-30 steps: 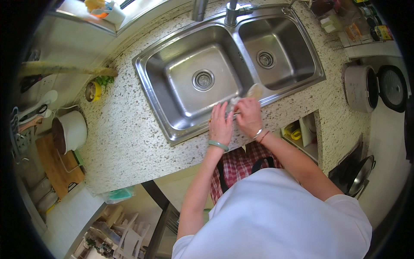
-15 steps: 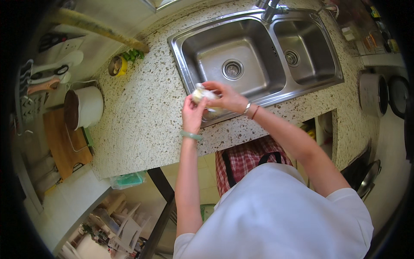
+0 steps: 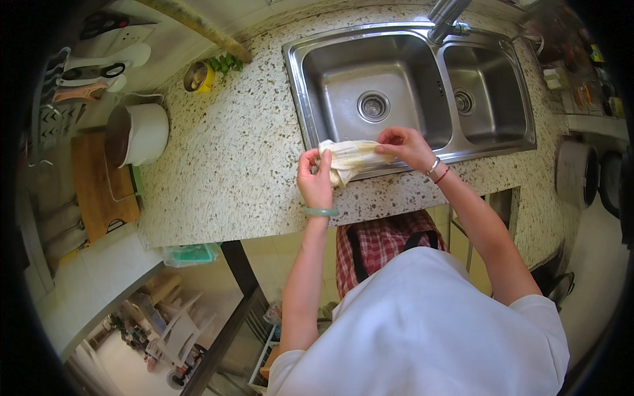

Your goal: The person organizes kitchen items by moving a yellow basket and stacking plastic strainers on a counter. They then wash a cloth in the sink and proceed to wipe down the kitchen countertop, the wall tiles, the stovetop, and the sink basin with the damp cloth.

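A pale, cream-white cloth (image 3: 353, 157) with yellowish stains is stretched between my two hands, above the front left rim of the large sink bowl (image 3: 413, 99). My left hand (image 3: 316, 177), with a green bangle at the wrist, pinches the cloth's left end. At the other end, the thumb and fingers of my right hand (image 3: 404, 149) grip its upper right corner. Part of the cloth hangs down in folds near my left fingers.
A metal faucet (image 3: 446, 20) rises behind the double sink. On the speckled counter (image 3: 224, 165) stand a yellow cup (image 3: 199, 78) and a white pot (image 3: 144, 135). A wooden cutting board (image 3: 99, 181) leans at the left, below hanging utensils.
The cloth was bunched up between my hands and is now spread out. My right hand has moved away to the right from my left, and the view has shifted slightly.
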Action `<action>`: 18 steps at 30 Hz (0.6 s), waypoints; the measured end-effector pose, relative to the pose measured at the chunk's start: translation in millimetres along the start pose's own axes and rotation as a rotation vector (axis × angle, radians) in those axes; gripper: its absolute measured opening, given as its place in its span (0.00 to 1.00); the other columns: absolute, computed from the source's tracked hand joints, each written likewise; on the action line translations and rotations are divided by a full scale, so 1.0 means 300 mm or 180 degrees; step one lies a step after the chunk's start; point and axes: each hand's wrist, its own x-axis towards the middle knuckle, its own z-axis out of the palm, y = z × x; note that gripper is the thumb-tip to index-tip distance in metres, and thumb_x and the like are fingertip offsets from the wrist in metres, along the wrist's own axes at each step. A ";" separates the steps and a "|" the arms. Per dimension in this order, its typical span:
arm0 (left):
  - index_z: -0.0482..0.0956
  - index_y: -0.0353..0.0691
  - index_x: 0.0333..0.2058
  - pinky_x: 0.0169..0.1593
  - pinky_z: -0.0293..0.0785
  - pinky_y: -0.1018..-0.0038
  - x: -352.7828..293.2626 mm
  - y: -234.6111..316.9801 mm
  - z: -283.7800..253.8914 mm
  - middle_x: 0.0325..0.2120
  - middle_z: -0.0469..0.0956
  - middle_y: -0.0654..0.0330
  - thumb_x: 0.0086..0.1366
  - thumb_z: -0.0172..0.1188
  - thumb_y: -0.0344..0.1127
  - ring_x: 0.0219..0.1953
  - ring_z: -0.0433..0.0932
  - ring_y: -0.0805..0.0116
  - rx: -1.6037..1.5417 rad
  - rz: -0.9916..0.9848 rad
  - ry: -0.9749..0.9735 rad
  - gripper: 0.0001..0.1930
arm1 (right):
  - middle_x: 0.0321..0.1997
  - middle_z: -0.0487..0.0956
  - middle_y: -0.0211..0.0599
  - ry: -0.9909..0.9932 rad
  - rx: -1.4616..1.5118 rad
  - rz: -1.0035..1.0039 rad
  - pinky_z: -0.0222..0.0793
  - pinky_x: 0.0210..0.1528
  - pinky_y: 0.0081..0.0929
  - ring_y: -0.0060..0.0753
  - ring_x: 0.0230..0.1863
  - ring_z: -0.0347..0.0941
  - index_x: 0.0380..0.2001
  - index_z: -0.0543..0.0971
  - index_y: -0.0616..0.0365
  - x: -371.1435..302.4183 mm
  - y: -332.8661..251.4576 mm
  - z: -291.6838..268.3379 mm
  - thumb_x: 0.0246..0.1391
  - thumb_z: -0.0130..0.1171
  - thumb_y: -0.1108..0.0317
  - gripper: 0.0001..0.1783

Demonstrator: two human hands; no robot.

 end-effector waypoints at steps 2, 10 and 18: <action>0.74 0.40 0.39 0.30 0.72 0.83 -0.027 -0.094 -0.033 0.30 0.75 0.65 0.61 0.63 0.33 0.31 0.71 0.77 0.0688 0.0326 -0.0039 0.10 | 0.34 0.77 0.31 0.0175 -0.0707 -0.0472 0.70 0.38 0.25 0.27 0.33 0.73 0.36 0.79 0.57 -0.023 0.001 0.025 0.46 0.66 0.69 0.13; 0.76 0.45 0.50 0.54 0.67 0.64 -0.159 -0.150 -0.068 0.55 0.66 0.52 0.58 0.63 0.33 0.55 0.66 0.53 0.3307 0.1712 0.0067 0.19 | 0.37 0.76 0.28 0.0165 -0.2271 -0.1796 0.63 0.47 0.34 0.34 0.43 0.69 0.36 0.82 0.49 -0.034 0.143 0.167 0.44 0.62 0.69 0.12; 0.78 0.40 0.47 0.49 0.72 0.68 -0.070 -0.190 -0.125 0.45 0.67 0.56 0.59 0.59 0.27 0.44 0.71 0.62 0.2228 0.0703 0.0146 0.16 | 0.33 0.73 0.29 -0.0135 -0.1922 -0.1704 0.61 0.43 0.35 0.35 0.41 0.69 0.28 0.80 0.51 0.123 0.112 0.389 0.45 0.62 0.67 0.05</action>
